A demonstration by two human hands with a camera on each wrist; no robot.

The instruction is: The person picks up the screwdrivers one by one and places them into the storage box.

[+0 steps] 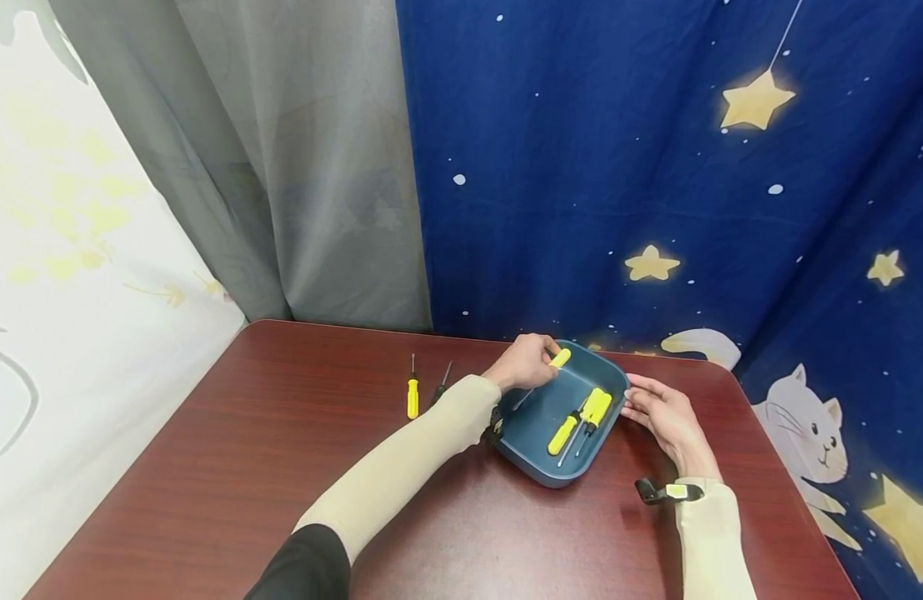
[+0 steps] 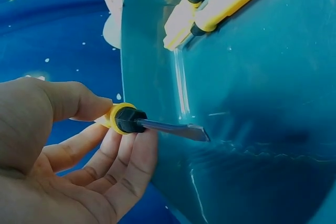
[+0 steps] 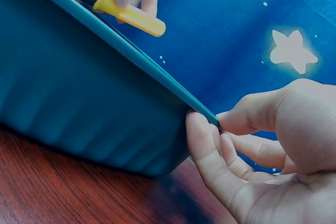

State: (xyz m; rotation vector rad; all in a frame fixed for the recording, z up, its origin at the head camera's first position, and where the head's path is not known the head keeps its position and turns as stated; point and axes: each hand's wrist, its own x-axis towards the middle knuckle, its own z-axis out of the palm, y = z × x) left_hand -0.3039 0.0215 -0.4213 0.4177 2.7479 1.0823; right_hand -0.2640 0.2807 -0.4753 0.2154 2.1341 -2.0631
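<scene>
Yellow-handled screwdriver (image 2: 137,121) held over blue tray (image 1: 536,429)
Handle (image 3: 134,18) is pinched by left fingers (image 2: 90,105); rim (image 3: 139,59) is gripped by right fingers (image 3: 202,140), probably so tray is kept steady.

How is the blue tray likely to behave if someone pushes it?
The blue tray would probably slide rather than tip: it looks low and broad on the table. It seems fairly stiff, showing no obvious bend where the right hand pinches it. The screwdrivers lying inside would likely shift with a sharp shove.
</scene>
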